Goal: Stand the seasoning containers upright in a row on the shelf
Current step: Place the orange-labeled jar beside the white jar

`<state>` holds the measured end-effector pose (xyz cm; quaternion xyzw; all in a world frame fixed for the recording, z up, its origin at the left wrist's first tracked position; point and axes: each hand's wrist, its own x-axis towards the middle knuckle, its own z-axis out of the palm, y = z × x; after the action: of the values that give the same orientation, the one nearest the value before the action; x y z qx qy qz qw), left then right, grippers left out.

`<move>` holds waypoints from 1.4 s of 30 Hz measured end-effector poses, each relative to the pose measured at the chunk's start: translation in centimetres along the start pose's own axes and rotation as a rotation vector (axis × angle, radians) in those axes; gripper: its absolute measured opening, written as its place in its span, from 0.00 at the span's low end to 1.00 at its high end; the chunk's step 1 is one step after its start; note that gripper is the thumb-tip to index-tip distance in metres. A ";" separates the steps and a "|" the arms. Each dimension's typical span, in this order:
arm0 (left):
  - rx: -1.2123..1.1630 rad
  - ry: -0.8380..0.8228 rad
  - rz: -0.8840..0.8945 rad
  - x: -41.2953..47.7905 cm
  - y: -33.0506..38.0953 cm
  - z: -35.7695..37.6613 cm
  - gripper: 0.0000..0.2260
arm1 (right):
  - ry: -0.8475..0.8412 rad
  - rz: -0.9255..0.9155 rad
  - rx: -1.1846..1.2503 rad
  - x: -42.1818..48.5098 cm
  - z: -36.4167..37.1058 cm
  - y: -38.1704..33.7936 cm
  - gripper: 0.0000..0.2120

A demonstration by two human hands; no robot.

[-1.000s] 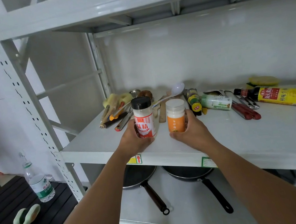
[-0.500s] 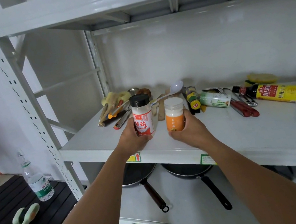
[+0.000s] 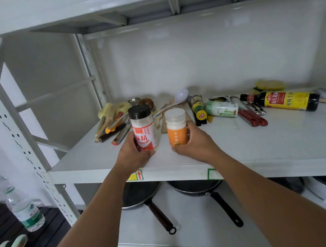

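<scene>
My left hand point(image 3: 132, 153) grips a tall shaker with a black cap and red-and-white label point(image 3: 143, 128), held upright near the front of the white shelf point(image 3: 267, 141). Beside it, my right hand point(image 3: 196, 142) grips a shorter jar with a white lid and orange label point(image 3: 176, 127), also upright. Whether their bases touch the shelf I cannot tell. Further back lie a small dark bottle with a yellow label point(image 3: 197, 107), a green-and-white container point(image 3: 222, 108) and a large soy sauce bottle point(image 3: 282, 100), all on their sides.
Utensils, a white spoon point(image 3: 179, 97) and red-handled tools point(image 3: 252, 117) clutter the back of the shelf. Two black pans point(image 3: 198, 188) sit on the lower shelf. A water bottle point(image 3: 24, 209) stands on a dark table at left, beside the shelf upright.
Both hands with their containers have stayed almost in place; the view has shifted slightly, and the two jars sit a little lower toward the shelf surface.
</scene>
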<state>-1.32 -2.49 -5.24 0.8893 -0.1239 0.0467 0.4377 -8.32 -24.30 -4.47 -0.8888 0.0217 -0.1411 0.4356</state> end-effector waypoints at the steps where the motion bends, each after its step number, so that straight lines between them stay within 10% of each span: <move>1: -0.002 0.000 -0.003 -0.1 0.1 0.0 0.37 | -0.002 -0.001 0.000 0.0 0.0 0.0 0.41; 42: 0.017 0.007 -0.042 -0.3 0.7 -0.3 0.38 | 0.008 -0.001 0.027 0.3 0.3 0.1 0.43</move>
<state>-1.81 -2.63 -4.55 0.8953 -0.1032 0.0418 0.4313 -7.94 -24.17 -4.72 -0.8823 0.0212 -0.1449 0.4474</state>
